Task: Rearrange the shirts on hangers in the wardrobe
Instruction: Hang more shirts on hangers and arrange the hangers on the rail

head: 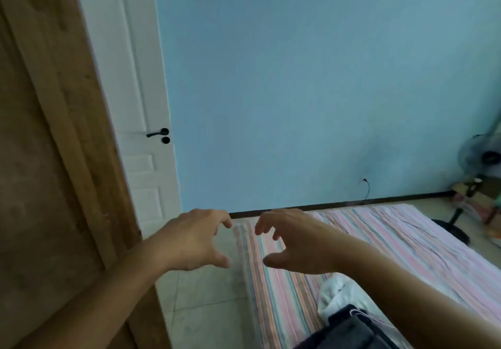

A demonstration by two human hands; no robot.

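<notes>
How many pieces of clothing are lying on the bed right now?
2 that I can make out: a white garment crumpled near the bed's front edge, and a dark garment just in front of it, at the picture's bottom. More may lie out of view below.

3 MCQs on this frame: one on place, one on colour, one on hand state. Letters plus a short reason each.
1. Where does the pile of clothes lie?
A. on the striped mattress
B. against the white door
C. under the fan

2. What colour is the wall?
A. yellow
B. light blue
C. grey

3. What are the hands doing?
A. both grip a hanger
B. one holds a shirt
C. both empty, fingers loosely curled

Answers:
1 A, the pile sits on the mattress's near end.
2 B, it is plain light blue.
3 C, the left hand and right hand hold nothing.
</notes>
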